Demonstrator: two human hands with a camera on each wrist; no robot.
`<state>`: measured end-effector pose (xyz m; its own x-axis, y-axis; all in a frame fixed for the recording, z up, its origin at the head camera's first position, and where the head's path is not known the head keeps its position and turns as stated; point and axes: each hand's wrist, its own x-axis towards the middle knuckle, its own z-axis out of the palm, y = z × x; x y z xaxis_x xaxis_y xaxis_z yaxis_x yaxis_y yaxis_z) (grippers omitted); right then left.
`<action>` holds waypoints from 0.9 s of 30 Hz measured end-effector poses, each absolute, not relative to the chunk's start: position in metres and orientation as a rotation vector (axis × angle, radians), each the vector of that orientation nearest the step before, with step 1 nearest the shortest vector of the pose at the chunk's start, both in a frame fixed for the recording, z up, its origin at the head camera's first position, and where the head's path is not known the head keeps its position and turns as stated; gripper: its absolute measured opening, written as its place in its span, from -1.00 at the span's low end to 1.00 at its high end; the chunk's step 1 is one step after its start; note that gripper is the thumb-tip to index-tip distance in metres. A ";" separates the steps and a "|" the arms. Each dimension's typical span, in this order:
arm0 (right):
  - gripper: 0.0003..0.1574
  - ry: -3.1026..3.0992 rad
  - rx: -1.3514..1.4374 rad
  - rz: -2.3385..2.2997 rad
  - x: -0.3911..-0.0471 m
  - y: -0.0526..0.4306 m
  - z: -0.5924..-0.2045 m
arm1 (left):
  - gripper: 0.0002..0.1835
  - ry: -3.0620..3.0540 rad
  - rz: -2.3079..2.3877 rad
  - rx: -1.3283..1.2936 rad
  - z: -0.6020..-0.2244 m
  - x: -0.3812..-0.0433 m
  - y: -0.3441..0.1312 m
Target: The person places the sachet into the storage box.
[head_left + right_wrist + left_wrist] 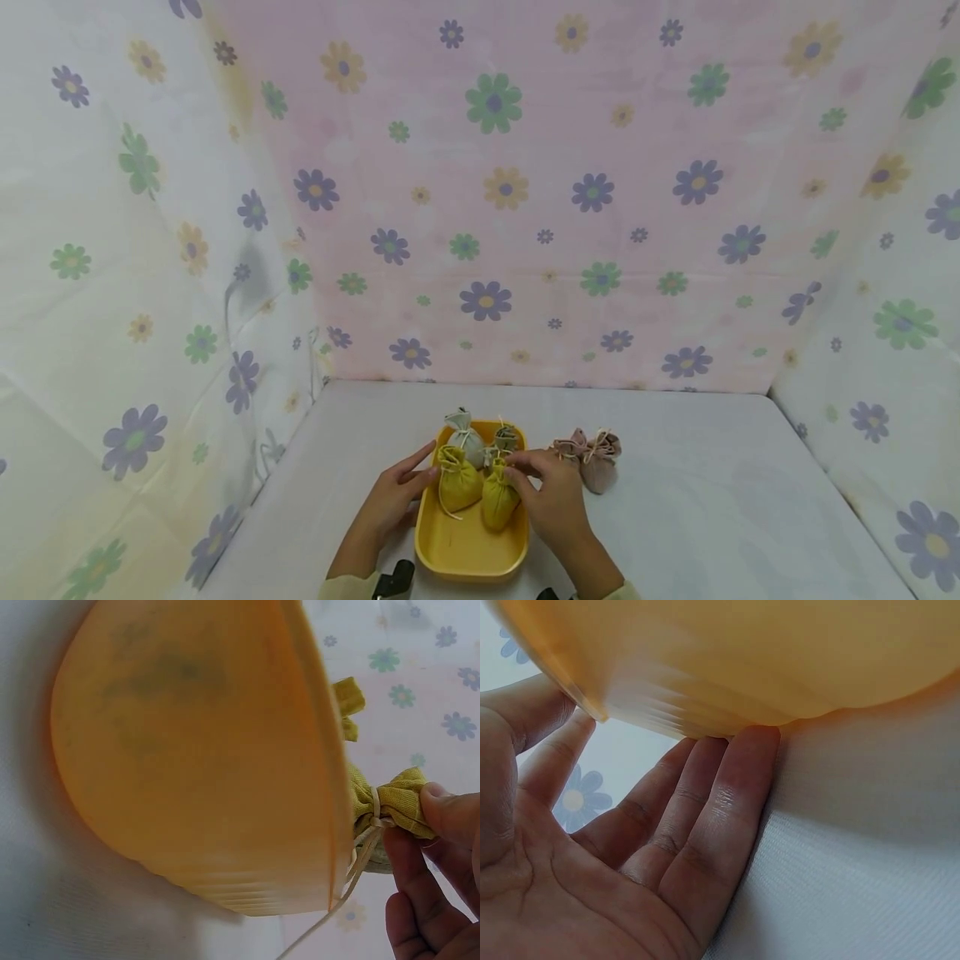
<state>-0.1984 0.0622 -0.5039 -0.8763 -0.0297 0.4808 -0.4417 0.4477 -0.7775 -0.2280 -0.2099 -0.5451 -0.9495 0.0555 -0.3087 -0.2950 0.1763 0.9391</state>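
A yellow plastic tray (471,557) stands on the table in front of me, with several small drawstring pouches in it. My left hand (392,498) holds the tray's left side. In the left wrist view its thumb (536,709) meets the rim, and the other fingers lie against the outer wall. My right hand (555,496) pinches the gathered top of a yellow pouch (498,504) at the tray's right side, its tie string dangling in the right wrist view. Next to it lie another yellow pouch (459,485), a whitish pouch (467,442) and a grey-green pouch (506,438).
Two dusty-pink pouches, the nearer one (600,471) plainly visible, lie on the white table (712,492) beyond my right hand. Flower-printed cloth (525,250) encloses the table at the back and both sides.
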 end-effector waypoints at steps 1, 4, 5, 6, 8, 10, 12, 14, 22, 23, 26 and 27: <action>-0.85 -2.320 0.384 1.409 -0.198 0.062 -0.505 | -0.20 2.185 1.842 -0.228 -0.545 -0.228 -0.210; -0.87 -2.363 0.350 1.400 -0.198 0.061 -0.506 | -0.20 2.190 1.844 -0.221 -0.545 -0.228 -0.210; -0.87 -2.376 0.344 1.394 -0.199 0.061 -0.506 | -0.20 2.190 1.845 -0.219 -0.545 -0.228 -0.210; -0.87 -2.387 0.340 1.387 -0.199 0.061 -0.507 | -0.20 2.192 1.846 -0.217 -0.545 -0.228 -0.210; -0.88 -2.393 0.343 1.383 -0.199 0.061 -0.508 | -0.21 2.189 1.849 -0.217 -0.545 -0.228 -0.211; -0.88 -2.391 0.350 1.382 -0.199 0.061 -0.508 | -0.22 2.189 1.851 -0.216 -0.545 -0.228 -0.210; -0.87 -2.388 0.358 1.380 -0.199 0.060 -0.510 | -0.23 2.192 1.853 -0.215 -0.545 -0.228 -0.210; -0.86 -2.390 0.358 1.378 -0.199 0.060 -0.511 | -0.23 2.191 1.853 -0.219 -0.544 -0.228 -0.210; -0.82 -2.433 0.311 1.386 -0.198 0.061 -0.511 | -0.18 2.187 1.846 -0.228 -0.546 -0.228 -0.210; -0.81 -2.438 0.304 1.385 -0.198 0.062 -0.510 | -0.18 2.186 1.847 -0.229 -0.546 -0.228 -0.210; -0.76 -2.447 0.278 1.367 -0.197 0.065 -0.508 | -0.19 2.183 1.849 -0.228 -0.546 -0.229 -0.210; -0.75 -2.445 0.262 1.362 -0.197 0.066 -0.507 | -0.20 2.182 1.852 -0.224 -0.546 -0.229 -0.210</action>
<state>-0.1971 0.0656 -0.5068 -0.9290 -0.0007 0.3702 -0.3151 0.5264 -0.7897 -0.2287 -0.2104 -0.5462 -0.9516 0.0558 -0.3022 -0.2891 0.1709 0.9419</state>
